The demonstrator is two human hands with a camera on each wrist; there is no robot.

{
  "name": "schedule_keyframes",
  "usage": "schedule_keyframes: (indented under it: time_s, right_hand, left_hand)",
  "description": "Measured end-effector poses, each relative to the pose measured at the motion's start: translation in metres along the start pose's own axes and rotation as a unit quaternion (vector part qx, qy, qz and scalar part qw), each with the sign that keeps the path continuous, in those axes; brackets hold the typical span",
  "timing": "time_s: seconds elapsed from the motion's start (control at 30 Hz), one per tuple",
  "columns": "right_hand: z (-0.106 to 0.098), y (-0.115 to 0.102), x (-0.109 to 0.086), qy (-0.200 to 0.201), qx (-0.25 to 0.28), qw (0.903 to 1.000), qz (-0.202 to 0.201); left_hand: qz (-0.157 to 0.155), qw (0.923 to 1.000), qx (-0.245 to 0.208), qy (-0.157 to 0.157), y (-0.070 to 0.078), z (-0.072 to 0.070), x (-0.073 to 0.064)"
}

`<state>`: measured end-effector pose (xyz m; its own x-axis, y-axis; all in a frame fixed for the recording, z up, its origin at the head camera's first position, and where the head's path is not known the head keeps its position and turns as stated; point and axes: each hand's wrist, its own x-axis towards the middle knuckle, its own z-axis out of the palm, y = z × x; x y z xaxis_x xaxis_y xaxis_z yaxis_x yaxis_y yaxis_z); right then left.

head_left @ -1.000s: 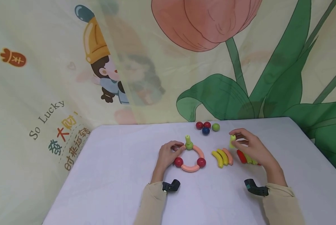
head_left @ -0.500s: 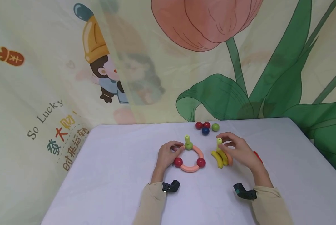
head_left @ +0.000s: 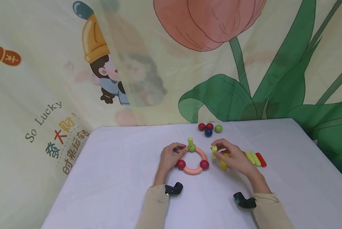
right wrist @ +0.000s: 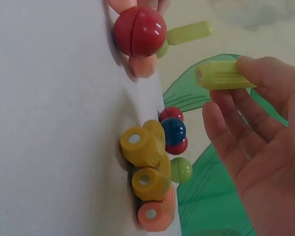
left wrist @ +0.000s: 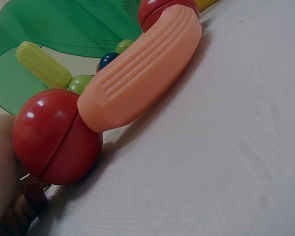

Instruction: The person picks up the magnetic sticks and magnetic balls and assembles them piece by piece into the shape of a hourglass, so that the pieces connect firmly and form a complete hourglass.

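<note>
Pinching green stick (head_left: 214, 152) in R grip (head_left: 234, 159), thumb vs. fingers; held approx. upright, raised off desk (head_left: 125, 165), betw. ring (head_left: 201, 154) & yellow arcs (head_left: 223, 165). Showing pale dot on lower end, per R wrist view.

Holding ring at its left side in L grip (head_left: 170, 158), w/ bent fingers; exact contact hard to tell, partly hidden. Lying on desk, made up of pink arcs (head_left: 193, 171), w/ two red balls (head_left: 204, 164) on near half & green ball (head_left: 191, 147) at far end. Standing up from that ball: 2nd stick (head_left: 190, 140), also green.

Partly covered by R grip in head view, counted in R wrist view: two yellow arcs + loose pink arc (right wrist: 155, 216), side by side on desk.

Farther right, in a row: red stick (head_left: 261, 159) at outer end, two green rods (head_left: 256, 159) next to it, bit of another red (head_left: 243, 152) by R grip.

Grouped near far edge: two far reds (head_left: 201, 127), blue ball (head_left: 208, 132) just in front, lone green (head_left: 218, 128) just to the right.

Strapped on wrists: black cams (head_left: 174, 189), by beige sleeves (head_left: 153, 206).
</note>
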<state>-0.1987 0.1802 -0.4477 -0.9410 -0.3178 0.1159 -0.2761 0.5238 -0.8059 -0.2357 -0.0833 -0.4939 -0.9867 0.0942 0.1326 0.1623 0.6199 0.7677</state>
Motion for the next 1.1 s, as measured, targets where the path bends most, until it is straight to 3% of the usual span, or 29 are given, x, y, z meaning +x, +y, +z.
schedule_keyframes:
  time_s: [0.4,1.1]
  right_hand:
    - [0.013,-0.013,0.001,-0.021,-0.005,0.9997,-0.007]
    - [0.021,-0.017,0.002,-0.040,-0.002,0.9990,-0.019]
  left_hand:
    - [-0.005,1.0000,-0.004,-0.005,0.001,-0.001,0.000]
    - [-0.011,0.9999,0.001,-0.004,0.000,0.000,0.002]
